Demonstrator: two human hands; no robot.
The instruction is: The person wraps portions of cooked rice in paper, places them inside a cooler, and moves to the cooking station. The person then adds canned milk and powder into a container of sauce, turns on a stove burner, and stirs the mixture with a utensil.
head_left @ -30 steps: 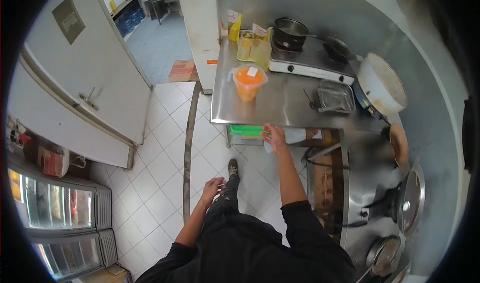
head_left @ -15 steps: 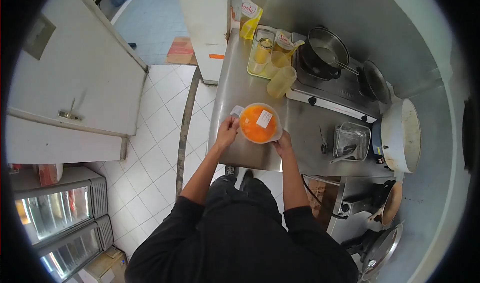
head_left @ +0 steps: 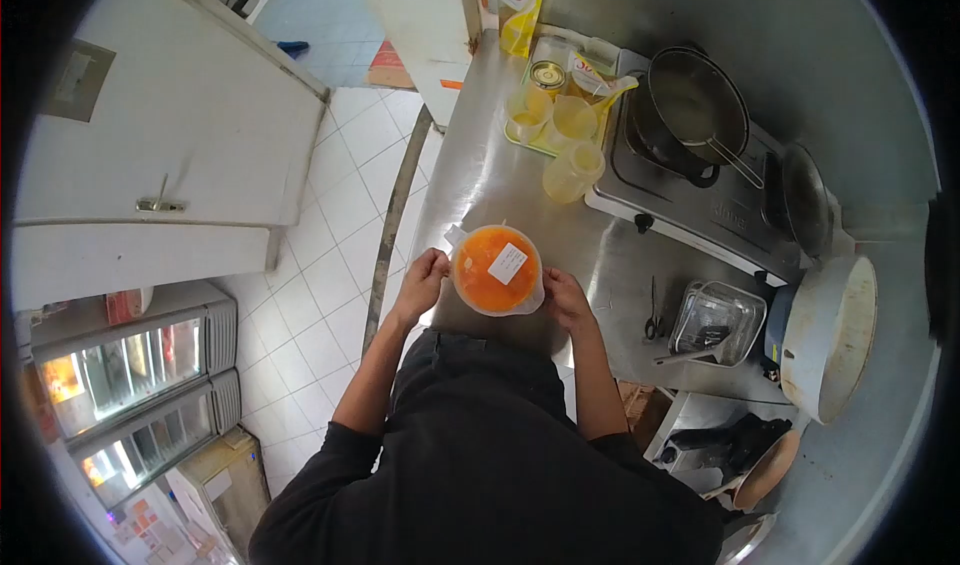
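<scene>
A round plastic tub with orange contents and a white label on top is held level in front of my body, near the front edge of the steel counter. My left hand is closed at the tub's left edge, just below a pale tab that sticks out. On the other side my right hand grips the rim with its fingers partly underneath. Whether the tub touches the counter, I cannot tell.
Behind the tub stand a yellowish plastic jug and a tray with cups and a can. A gas stove bears a dark pot with a strainer. Scissors and a glass dish lie to the right.
The view has shifted, and my body stands closer to the counter. The tub now appears lower and slightly left, still between both hands.
</scene>
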